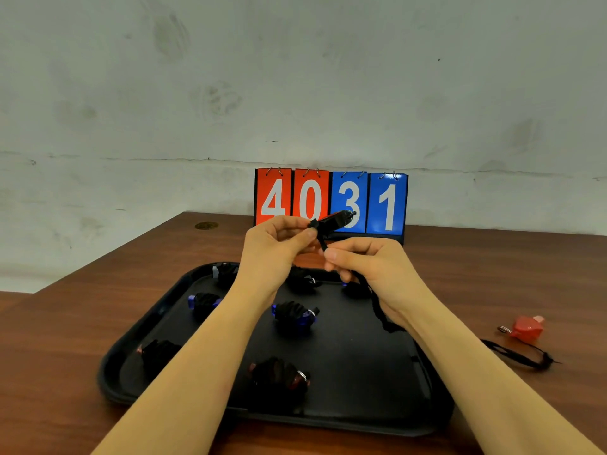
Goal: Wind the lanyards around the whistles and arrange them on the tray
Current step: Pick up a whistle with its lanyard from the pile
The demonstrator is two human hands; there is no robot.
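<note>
My left hand (279,244) pinches a red whistle (335,221) held up above the black tray (377,412). A black lanyard (377,303) runs from the whistle down through my right hand (364,257), which pinches the cord just below it, and trails onto the tray. Several wound whistles lie on the tray, among them a blue one (294,314) in the middle and a red one (279,376) near the front. My forearms hide parts of the tray.
A loose red whistle (527,328) with its unwound black lanyard (522,354) lies on the brown table (82,323) to the right of the tray. A flip scoreboard (330,201) reading 4031 stands at the back against the wall.
</note>
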